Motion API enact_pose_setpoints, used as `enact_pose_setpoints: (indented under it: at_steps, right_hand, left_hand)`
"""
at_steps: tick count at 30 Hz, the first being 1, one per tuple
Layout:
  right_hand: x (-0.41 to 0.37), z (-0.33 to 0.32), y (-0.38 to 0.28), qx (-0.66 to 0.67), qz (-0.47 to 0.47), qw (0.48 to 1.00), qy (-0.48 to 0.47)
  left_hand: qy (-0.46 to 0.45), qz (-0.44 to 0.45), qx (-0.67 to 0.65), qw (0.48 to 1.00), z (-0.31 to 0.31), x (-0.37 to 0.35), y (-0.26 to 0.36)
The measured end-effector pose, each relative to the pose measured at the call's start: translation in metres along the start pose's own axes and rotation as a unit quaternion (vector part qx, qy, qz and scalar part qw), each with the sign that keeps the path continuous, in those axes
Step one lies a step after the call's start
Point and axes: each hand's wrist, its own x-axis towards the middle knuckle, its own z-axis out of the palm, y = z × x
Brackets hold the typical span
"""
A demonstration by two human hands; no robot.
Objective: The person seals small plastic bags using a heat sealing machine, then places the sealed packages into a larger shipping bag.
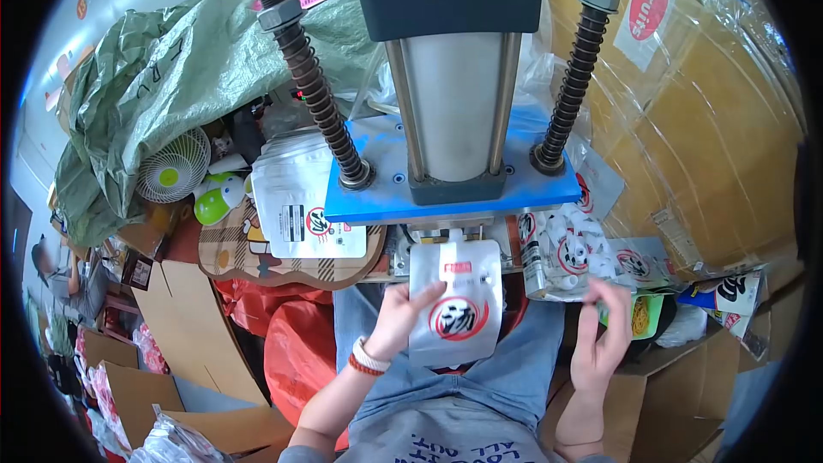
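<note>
My left hand (pixel 407 315) pinches the left edge of a silver pouch (pixel 459 345) printed with a red ring and a black character. The pouch's top end reaches under the blue plate (pixel 377 197) of a press (pixel 454 103); how it sits there is partly hidden. My right hand (pixel 602 326) is off to the right with fingers bent and apart, nothing visible in it. It is just below a clear bag or tray of small white plastic parts (pixel 570 249). A stack of flat pouches (pixel 304 197) lies on a brown patterned board (pixel 244 244) to the left.
Two spring-wrapped posts (pixel 319 94) rise from the plate. A large cardboard box (pixel 686 120) stands at right, and a green tarp (pixel 180 77) hangs over the left side near a small fan (pixel 174 165). Red plastic bags (pixel 296 351) and open cartons (pixel 197 326) sit lower left.
</note>
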Motion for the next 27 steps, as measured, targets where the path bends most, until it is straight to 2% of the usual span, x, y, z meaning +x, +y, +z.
enact_pose_setpoints:
  at_steps: [3, 4, 5, 6, 7, 8, 9, 10, 11, 12, 13, 14, 15, 16, 17, 18, 19, 21, 22, 23, 24, 25, 26, 27]
  right_hand:
    - [0.005, 0.038, 0.048, -0.183, 0.043, 0.982, -0.028]
    - [-0.006, 0.054, 0.076, -0.203, 0.046, 0.976, -0.072]
    - [-0.017, 0.053, 0.085, -0.210, 0.050, 0.972, -0.094]
    - [-0.027, 0.057, 0.094, -0.210, 0.044, 0.970, -0.115]
    - [-0.035, 0.054, 0.097, -0.207, 0.004, 0.970, -0.130]
    - [-0.036, 0.050, 0.098, -0.192, 0.000, 0.968, -0.162]
    - [-0.035, 0.050, 0.099, -0.160, -0.018, 0.976, -0.143]
    - [-0.038, 0.048, 0.101, -0.124, 0.044, 0.979, -0.153]
    - [-0.025, 0.039, 0.088, -0.164, -0.021, 0.971, -0.171]
    - [-0.015, 0.026, 0.076, -0.210, -0.083, 0.956, -0.187]
    - [-0.009, 0.019, 0.075, -0.190, -0.111, 0.953, -0.205]
    - [-0.007, 0.016, 0.079, -0.172, -0.137, 0.949, -0.225]
    - [-0.007, 0.017, 0.077, -0.096, -0.106, 0.968, -0.205]
    - [-0.008, 0.018, 0.078, -0.021, -0.073, 0.980, -0.183]
    - [-0.015, 0.019, 0.104, -0.018, -0.086, 0.982, -0.165]
    - [-0.018, 0.020, 0.093, 0.073, 0.038, 0.989, -0.119]
    - [-0.026, 0.018, 0.079, 0.157, 0.165, 0.971, -0.076]
    - [-0.023, 0.014, 0.057, 0.178, 0.169, 0.966, -0.080]
    - [-0.016, 0.016, 0.039, 0.112, -0.007, 0.993, -0.024]
    - [-0.010, 0.015, 0.020, 0.040, -0.183, 0.982, 0.035]
    - [-0.005, 0.004, 0.002, -0.022, -0.222, 0.975, -0.003]
    - [0.001, 0.006, -0.026, -0.043, -0.223, 0.971, -0.070]
    - [0.005, 0.010, -0.045, -0.062, -0.224, 0.963, -0.136]
    - [-0.004, 0.040, -0.036, 0.013, -0.291, 0.953, -0.085]
  left_hand:
    - [0.013, 0.028, -0.049, 0.998, 0.002, 0.020, 0.004]
    - [0.029, 0.042, -0.031, 0.998, 0.003, 0.022, 0.000]
    - [0.052, 0.027, 0.012, 0.998, 0.002, 0.024, -0.003]
    - [0.049, 0.051, 0.071, 0.995, -0.003, 0.029, -0.010]
    - [0.026, 0.119, 0.087, 0.989, -0.004, 0.025, -0.007]
    - [-0.045, 0.135, 0.176, 0.974, -0.021, 0.026, 0.003]
    - [-0.028, 0.018, 0.284, 0.958, -0.036, 0.029, 0.021]
    - [0.008, 0.112, 0.219, 0.969, -0.051, 0.030, 0.022]
    - [0.133, 0.244, 0.365, 0.889, -0.074, 0.034, 0.034]
    - [0.247, 0.347, 0.494, 0.758, -0.094, 0.030, 0.042]
    - [0.277, 0.256, 0.669, 0.641, -0.104, 0.014, 0.057]
    - [0.243, 0.242, 0.712, 0.612, -0.130, 0.018, 0.041]
    - [0.208, 0.225, 0.752, 0.583, -0.155, 0.021, 0.018]
    - [0.157, 0.225, 0.772, 0.573, -0.165, 0.010, 0.009]
    - [0.119, 0.276, 0.761, 0.575, -0.167, 0.001, 0.003]
    - [0.138, 0.331, 0.719, 0.595, -0.172, -0.002, -0.006]
    - [0.154, 0.383, 0.671, 0.616, -0.177, -0.004, -0.016]
    - [0.179, 0.307, 0.586, 0.728, -0.145, -0.045, 0.014]
    - [0.206, 0.401, 0.509, 0.733, -0.137, -0.048, 0.011]
    - [0.204, 0.402, 0.496, 0.742, -0.130, -0.052, 0.006]
    - [0.203, 0.404, 0.483, 0.750, -0.122, -0.059, 0.003]
    - [0.205, 0.439, 0.454, 0.748, -0.102, -0.069, 0.005]
    - [0.200, 0.459, 0.469, 0.727, -0.083, -0.081, 0.007]
    - [0.183, 0.497, 0.471, 0.706, -0.069, -0.086, 0.005]
